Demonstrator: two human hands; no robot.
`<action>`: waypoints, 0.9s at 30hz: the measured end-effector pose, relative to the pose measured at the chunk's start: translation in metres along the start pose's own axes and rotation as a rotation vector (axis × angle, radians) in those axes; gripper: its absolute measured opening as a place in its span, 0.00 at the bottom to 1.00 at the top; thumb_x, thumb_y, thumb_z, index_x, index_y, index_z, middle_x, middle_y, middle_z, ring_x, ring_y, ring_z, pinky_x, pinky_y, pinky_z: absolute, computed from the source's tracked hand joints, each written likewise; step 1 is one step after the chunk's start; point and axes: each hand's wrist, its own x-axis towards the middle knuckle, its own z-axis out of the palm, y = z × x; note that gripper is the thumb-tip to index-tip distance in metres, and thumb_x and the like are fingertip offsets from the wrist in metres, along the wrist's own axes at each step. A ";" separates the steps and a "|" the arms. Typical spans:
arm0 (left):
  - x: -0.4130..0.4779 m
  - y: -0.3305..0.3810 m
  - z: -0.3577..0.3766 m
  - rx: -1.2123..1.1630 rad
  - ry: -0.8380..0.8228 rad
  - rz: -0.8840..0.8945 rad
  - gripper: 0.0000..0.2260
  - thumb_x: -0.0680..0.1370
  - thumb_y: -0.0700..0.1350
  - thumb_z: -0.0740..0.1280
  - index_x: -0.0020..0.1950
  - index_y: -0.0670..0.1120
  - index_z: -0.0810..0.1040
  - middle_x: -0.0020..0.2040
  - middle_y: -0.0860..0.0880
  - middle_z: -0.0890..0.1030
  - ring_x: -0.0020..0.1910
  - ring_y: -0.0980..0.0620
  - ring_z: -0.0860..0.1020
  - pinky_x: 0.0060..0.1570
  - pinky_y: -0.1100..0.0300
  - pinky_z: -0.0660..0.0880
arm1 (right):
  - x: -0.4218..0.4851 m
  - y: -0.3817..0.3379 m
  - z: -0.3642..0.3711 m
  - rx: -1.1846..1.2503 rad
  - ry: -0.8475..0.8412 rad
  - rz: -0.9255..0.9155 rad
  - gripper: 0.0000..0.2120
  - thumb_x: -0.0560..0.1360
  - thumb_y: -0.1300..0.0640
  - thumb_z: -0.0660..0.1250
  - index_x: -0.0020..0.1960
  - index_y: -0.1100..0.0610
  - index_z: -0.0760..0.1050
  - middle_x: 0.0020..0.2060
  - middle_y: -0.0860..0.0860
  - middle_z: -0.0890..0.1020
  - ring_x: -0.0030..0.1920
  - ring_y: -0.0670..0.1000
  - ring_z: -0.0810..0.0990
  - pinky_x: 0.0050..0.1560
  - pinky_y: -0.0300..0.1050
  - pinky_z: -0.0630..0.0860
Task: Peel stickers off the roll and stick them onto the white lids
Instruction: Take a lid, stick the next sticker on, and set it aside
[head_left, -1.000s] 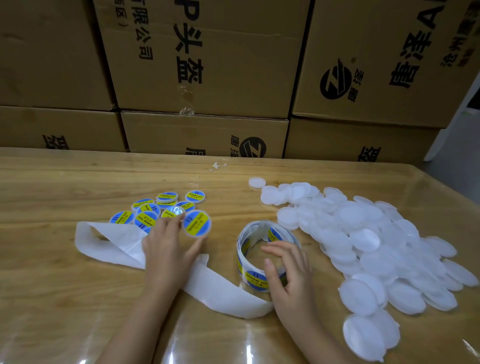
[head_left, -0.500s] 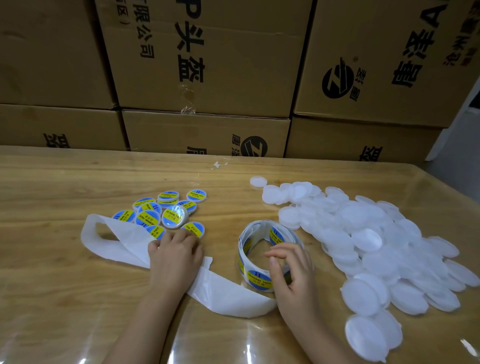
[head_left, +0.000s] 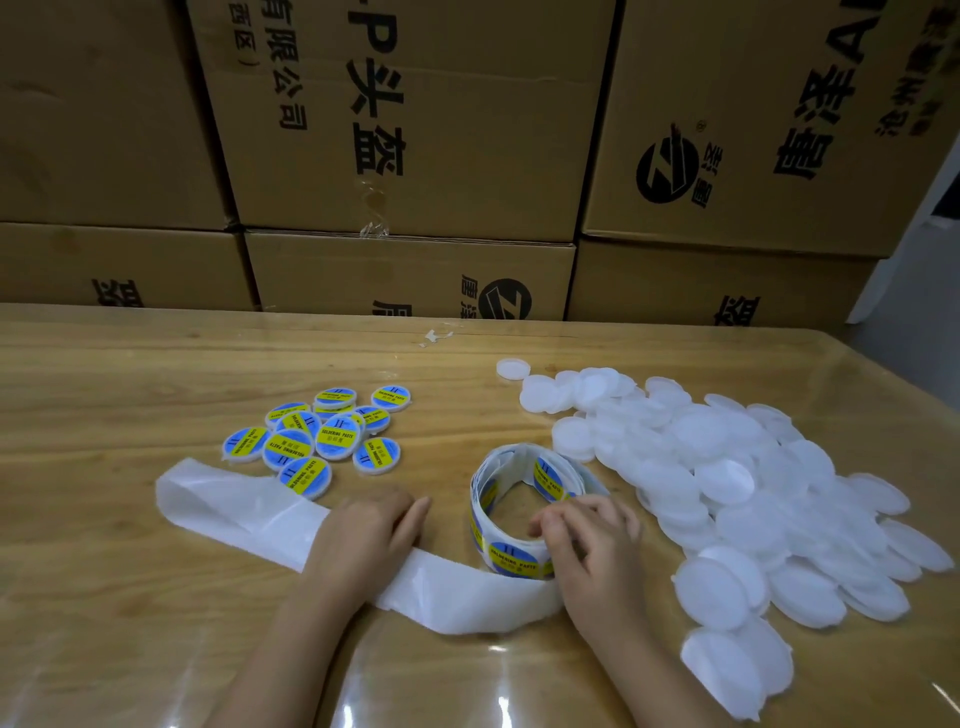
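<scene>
Sticker roll (head_left: 522, 512) sits mid-table, a loose ring lying flat with its hole facing up, blue-and-yellow "soldering paste" stickers showing on the near outer wall and the far inner wall. It lies between the hands, closer to the right hand (head_left: 597, 551), whose fingers are curled over the ring's near-right wall, fingertips (head_left: 543, 522) at the rim; whether a sticker edge is lifted yet, cannot tell. Left hand (head_left: 363, 535) lies flat, fingers fairly straight, pressing down on the spent backing strip (head_left: 234, 506). That strip leaves the roll's near side and runs leftward across the table (head_left: 104, 597), passes under the left palm and ends in a folded loop at far left; its long axis is roughly left-right. Judgement: the left hand anchors the strip while the right works the next sticker free. Bare white lids (head_left: 727, 483) are heaped just right of the roll, within the right hand's reach. Finished labelled lids (head_left: 317, 436) cluster beyond the left hand, one touching the strip. Cardboard boxes (head_left: 415, 130) are stacked behind.
</scene>
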 end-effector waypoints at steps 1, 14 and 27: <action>-0.001 0.001 -0.001 0.012 -0.021 0.016 0.18 0.80 0.54 0.59 0.31 0.50 0.66 0.31 0.49 0.75 0.34 0.47 0.75 0.34 0.50 0.69 | 0.001 0.001 -0.001 -0.023 -0.013 -0.009 0.20 0.75 0.44 0.54 0.34 0.51 0.79 0.32 0.38 0.77 0.49 0.34 0.70 0.59 0.54 0.65; -0.021 0.048 -0.087 0.063 -1.004 -0.417 0.23 0.79 0.62 0.55 0.50 0.45 0.80 0.45 0.48 0.83 0.26 0.59 0.74 0.32 0.66 0.72 | 0.004 0.011 -0.006 -0.154 -0.038 -0.082 0.23 0.77 0.45 0.53 0.28 0.52 0.72 0.27 0.45 0.75 0.39 0.44 0.75 0.61 0.47 0.61; -0.022 0.112 -0.044 0.090 -0.604 0.229 0.10 0.74 0.57 0.65 0.49 0.52 0.77 0.46 0.55 0.81 0.43 0.57 0.75 0.39 0.61 0.68 | 0.003 0.007 -0.006 -0.271 -0.021 -0.095 0.23 0.78 0.46 0.51 0.31 0.50 0.75 0.27 0.43 0.76 0.40 0.44 0.75 0.61 0.47 0.60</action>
